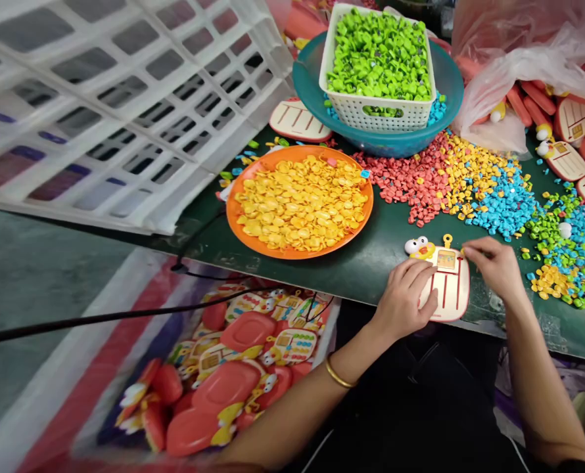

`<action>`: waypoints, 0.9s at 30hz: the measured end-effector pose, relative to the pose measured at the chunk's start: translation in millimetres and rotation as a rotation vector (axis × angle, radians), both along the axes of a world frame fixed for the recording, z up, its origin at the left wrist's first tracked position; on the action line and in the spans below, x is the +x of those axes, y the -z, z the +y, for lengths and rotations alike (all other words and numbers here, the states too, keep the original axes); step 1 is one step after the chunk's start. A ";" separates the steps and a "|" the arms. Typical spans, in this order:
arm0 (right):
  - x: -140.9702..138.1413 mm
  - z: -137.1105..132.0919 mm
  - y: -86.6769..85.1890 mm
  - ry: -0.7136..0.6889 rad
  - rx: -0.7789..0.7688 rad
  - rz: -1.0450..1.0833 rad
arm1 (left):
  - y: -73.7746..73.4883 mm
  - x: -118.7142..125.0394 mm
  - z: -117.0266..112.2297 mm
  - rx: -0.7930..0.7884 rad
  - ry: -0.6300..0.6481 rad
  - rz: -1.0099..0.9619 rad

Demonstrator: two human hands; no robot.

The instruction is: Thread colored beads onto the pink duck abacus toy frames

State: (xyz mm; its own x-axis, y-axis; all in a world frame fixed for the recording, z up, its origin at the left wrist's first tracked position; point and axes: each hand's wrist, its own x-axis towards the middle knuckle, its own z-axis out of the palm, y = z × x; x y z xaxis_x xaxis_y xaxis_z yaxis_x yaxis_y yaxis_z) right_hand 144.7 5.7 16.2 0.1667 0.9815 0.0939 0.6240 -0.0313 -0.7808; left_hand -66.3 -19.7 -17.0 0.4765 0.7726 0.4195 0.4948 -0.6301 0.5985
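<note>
At our far left, a white plastic crate (184, 197) leans over the table (322, 272), above a bag of red toys. Next comes an orange plate (240, 233) of yellow pieces (302, 203), then a teal basin (302, 79) carrying a white basket (346, 105) of green pieces (381, 56).

Our left hand (405, 295) lies over the left side of a duck-headed toy board (453, 299), set flat by the table's front edge; its fingers rest on the face, though we cannot tell whether they clasp the rim. Our right hand (499, 266) brings thumb and forefinger together at the board's upper right corner; what they pinch, if anything, we cannot tell. Loose blue pieces (499, 203) lie beyond.

So close to the edge, the board could slip if our left hand pressed unevenly. Adjoining colours could get mixed if our right forearm brushed the heaps.

The board's ring tab points away from us; its long axis and red slots run toward our lap.
</note>
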 end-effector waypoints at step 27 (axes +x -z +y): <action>14.0 24.5 -1.0 -0.116 0.166 -0.498 | -3.5 3.6 0.6 0.020 0.013 0.011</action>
State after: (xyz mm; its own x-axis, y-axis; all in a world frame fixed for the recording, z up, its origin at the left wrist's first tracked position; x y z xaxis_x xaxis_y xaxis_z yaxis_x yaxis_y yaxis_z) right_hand 158.7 30.2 17.3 -0.0461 0.9560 0.2897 0.9122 0.1585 -0.3778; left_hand -62.6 -19.1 -13.5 0.4911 0.7577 0.4298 0.4931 -0.6486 0.5799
